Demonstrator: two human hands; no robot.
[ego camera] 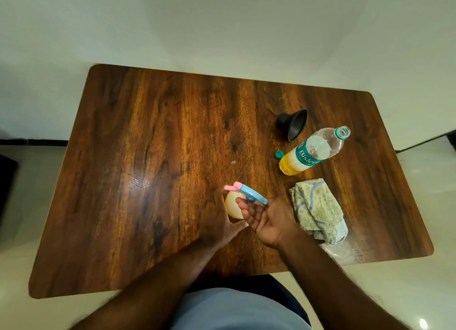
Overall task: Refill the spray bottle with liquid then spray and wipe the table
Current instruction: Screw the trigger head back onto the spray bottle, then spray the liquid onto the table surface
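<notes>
Near the front edge of the wooden table [148, 157], the spray bottle [234, 207] stands upright, its pale yellow body wrapped by the left hand [217, 221]. Fingers of the right hand [267, 221] curl around the blue spray head [253, 195] (pink nozzle pointing left). Just right of that hand lies a crumpled patterned cloth [318, 211]. Farther back stand a plastic bottle [313, 150] of yellow liquid, uncapped, its green cap [279, 153] beside it, and a black funnel [293, 123] on its side.
</notes>
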